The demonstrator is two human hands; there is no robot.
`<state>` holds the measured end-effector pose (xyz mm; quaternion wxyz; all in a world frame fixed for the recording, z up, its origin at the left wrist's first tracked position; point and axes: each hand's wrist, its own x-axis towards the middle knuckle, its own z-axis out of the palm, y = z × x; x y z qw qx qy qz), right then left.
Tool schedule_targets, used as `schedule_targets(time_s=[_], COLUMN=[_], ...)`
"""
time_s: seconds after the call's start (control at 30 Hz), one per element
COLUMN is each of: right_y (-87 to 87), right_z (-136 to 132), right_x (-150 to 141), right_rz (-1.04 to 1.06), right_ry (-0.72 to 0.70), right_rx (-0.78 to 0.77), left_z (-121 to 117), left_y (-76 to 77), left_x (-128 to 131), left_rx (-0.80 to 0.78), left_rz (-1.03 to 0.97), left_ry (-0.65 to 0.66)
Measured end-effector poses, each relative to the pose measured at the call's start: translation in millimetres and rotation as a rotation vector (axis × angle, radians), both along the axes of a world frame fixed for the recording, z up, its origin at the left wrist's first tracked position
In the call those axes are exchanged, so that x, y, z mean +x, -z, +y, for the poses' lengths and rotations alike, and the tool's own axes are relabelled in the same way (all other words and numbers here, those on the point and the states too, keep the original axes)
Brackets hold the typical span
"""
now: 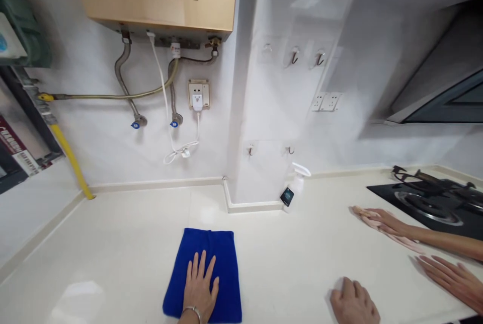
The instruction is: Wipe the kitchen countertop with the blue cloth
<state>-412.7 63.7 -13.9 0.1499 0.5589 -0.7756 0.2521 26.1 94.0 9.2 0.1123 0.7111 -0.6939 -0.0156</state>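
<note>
My left hand (199, 286), with a bracelet at the wrist, lies flat with fingers spread on a folded blue cloth (224, 284). The cloth is spread on the white countertop (121, 243). Farther right, my right hand (354, 301) rests on the countertop near its front edge, its fingers curled under. No object shows in it, and the undersides of the fingers are hidden. Between the hands and the wall corner stands a white spray bottle (296, 190) with a dark label.
At right, another person's hand (388, 223) presses a pale pink cloth (407, 243); their other hand (449, 276) is nearer the edge. Behind is a black gas stove (422, 206) under a range hood (433, 72). A gold water heater (158, 2) hangs above, and a yellow pipe (71, 160) runs down at left.
</note>
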Motion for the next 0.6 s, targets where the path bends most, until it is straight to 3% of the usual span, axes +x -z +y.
schedule_targets(time_s=[0.23,0.37,0.47,0.6], right_y=[6.1,12.5,15.9,19.4], right_z=[2.9,0.9,0.0,-0.5], right_x=[-9.6,-13.3,-14.5,-16.2], right_rz=[0.063,0.027,-0.005,-0.038], right_ry=[-0.012,-0.014,-0.018,0.013], right_rx=[0.062,0.091,0.117,0.166], left_z=[48.3,66.0,60.7,25.0], left_y=[15.8,15.3,5.3,-11.6], left_x=[27.1,39.9,45.4,49.6], left_rx=[-0.03,-0.007,0.037,0.011], left_rz=[-0.037,-0.059,-0.042,-0.027], left_ry=[-0.084,-0.181,-0.215,-0.199])
